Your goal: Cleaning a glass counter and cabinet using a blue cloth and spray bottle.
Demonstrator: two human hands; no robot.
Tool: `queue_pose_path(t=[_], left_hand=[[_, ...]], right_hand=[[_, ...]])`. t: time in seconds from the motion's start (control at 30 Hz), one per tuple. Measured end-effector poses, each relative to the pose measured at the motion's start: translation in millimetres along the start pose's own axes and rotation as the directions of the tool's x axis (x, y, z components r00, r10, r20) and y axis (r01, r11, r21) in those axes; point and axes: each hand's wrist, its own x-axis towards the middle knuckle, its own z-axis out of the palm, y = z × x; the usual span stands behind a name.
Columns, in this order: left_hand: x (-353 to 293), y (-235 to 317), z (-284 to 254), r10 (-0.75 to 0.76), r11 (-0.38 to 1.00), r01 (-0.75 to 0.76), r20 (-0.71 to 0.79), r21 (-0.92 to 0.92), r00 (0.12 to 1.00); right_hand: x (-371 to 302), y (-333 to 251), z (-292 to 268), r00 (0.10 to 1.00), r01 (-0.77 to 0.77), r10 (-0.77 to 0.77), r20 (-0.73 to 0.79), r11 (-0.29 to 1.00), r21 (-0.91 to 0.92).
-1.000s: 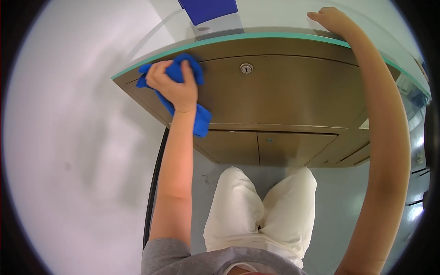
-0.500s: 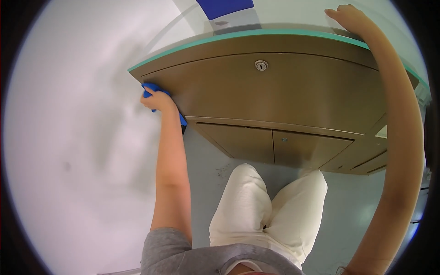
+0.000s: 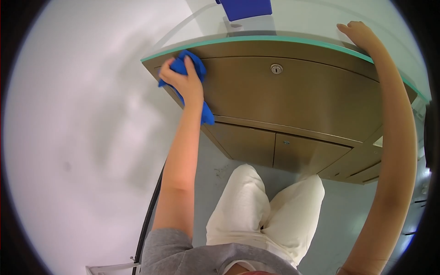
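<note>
My left hand (image 3: 185,82) is closed around a blue cloth (image 3: 195,64) and presses it against the upper left corner of a brown metal cabinet (image 3: 293,91), just under its glass top. A loose end of the cloth hangs below my wrist along the cabinet's left edge. Over at the far right, my right hand (image 3: 360,35) rests at the glass top (image 3: 311,30) with nothing in it. Its thumb sticks out to the left, apart from the other fingers, which are partly hidden.
A blue bin (image 3: 247,8) stands on the glass at the back. The cabinet's front has a round keyhole lock (image 3: 276,68) and two lower doors (image 3: 250,143). A white wall (image 3: 78,137) runs along the left. Near it a black cable (image 3: 151,206) slants down.
My left hand has moved the blue cloth up and to the right, from the cabinet's left edge onto its upper front corner. My right hand stays at the glass top.
</note>
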Motion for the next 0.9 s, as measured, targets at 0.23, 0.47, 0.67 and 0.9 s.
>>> queue_pose_path(t=[0.23, 0.47, 0.67, 0.9], left_hand=[[89.3, -71.6, -12.3, -0.272, 0.943, 0.312, -0.275, 0.113, 0.922], [26.2, -127.3, -17.1, -0.407, 0.866, 0.453, -0.228, 0.21, 0.884], [-77.4, -162.7, -17.0, -0.425, 0.817, 0.483, -0.238, 0.314, 0.873], [-129.1, -144.1, -11.5, -0.727, 0.564, 0.769, -0.261, 0.3, 0.635]], right_hand=[[-4.6, -2.6, -5.5, 0.999, 0.037, -0.037, 0.012, 0.999, -0.014], [19.9, 16.5, 3.4, 0.999, 0.001, -0.001, 0.046, 1.0, 0.001], [28.0, 19.7, 7.2, 1.0, 0.027, -0.027, 0.011, 0.998, 0.05], [14.6, 11.6, 3.4, 1.0, -0.009, 0.008, 0.018, 0.997, 0.079]])
